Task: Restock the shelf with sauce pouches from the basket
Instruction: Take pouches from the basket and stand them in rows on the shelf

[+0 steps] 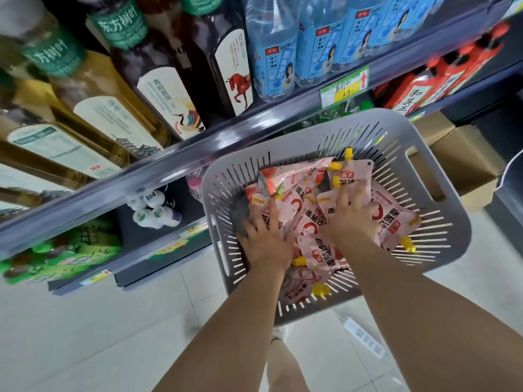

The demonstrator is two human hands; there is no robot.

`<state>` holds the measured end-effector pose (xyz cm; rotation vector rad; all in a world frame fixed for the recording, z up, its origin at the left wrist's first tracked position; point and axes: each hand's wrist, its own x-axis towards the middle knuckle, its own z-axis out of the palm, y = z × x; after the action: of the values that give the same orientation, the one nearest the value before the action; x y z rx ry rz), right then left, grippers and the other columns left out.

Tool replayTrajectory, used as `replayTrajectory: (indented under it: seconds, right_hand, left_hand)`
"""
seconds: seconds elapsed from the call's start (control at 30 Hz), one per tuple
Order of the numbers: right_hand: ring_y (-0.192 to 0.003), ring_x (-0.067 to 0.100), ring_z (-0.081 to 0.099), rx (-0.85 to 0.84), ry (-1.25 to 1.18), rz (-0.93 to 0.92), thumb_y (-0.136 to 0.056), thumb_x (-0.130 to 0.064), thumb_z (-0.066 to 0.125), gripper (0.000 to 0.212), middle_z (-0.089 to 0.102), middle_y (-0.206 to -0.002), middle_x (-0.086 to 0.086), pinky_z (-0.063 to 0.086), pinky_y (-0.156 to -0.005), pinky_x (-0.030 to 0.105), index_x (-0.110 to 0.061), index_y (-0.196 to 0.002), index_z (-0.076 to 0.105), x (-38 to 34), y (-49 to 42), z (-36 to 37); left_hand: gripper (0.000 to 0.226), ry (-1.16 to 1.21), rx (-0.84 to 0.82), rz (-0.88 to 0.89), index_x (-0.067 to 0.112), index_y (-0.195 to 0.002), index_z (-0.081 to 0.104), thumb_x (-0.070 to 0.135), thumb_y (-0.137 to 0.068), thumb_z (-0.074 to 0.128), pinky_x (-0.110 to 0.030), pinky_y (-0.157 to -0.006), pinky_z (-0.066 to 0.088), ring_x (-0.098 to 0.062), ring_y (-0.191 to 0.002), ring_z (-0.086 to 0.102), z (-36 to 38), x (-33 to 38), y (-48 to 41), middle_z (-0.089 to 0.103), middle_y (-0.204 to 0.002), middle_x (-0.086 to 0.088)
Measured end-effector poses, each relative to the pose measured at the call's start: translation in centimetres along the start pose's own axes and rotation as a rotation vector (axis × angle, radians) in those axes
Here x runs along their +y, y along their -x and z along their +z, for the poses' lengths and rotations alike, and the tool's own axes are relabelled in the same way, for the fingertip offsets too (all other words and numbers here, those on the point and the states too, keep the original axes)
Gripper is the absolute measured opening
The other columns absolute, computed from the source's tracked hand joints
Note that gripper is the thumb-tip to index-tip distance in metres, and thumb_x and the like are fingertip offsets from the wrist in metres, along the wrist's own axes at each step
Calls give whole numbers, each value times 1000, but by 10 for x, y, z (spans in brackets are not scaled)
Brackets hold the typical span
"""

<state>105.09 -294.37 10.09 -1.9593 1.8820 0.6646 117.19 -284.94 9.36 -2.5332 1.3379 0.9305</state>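
A grey slotted plastic basket (441, 230) stands on the floor in front of the shelf. Several pink sauce pouches (308, 219) with yellow caps lie heaped inside it. Both my hands are down in the basket. My left hand (267, 239) rests on the pile at its left side, fingers spread over a pouch. On the right of the pile, my right hand (352, 215) presses fingers-apart on another pouch (393, 222). Neither pouch is lifted off the heap. Whether the fingers curl under a pouch is hidden.
A grey shelf rail (158, 171) runs diagonally across the view. Above it stand tea bottles (158, 89) and blue water bottles (271, 52). Green bottles (65, 250) fill the lower shelf. Cardboard boxes (464, 154) sit right of the basket. White floor tiles (85, 335) lie below.
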Motion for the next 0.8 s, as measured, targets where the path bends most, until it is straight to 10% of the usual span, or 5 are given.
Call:
replayTrajectory:
  seconds: [0.5, 0.8]
  right_hand:
    - [-131, 45, 29, 41, 208, -24, -75, -56, 70, 114, -2, -150, 19, 49, -87, 53, -21, -152, -6, -11, -2, 10]
    - [-138, 39, 20, -30, -5, -64, -72, -52, 74, 110, 0, -153, 17, 43, -96, 56, -21, -151, 4, -16, 9, -8]
  left_hand:
    - [64, 34, -16, 81, 49, -138, -29, 57, -99, 20, -64, -111, 0, -41, -143, -16, 10, -4, -10, -35, -153, -4]
    - [64, 36, 17, 122, 54, -144, -17, 58, -98, 27, -61, -107, 26, -40, -142, 6, 1, -8, -13, -37, -152, 0]
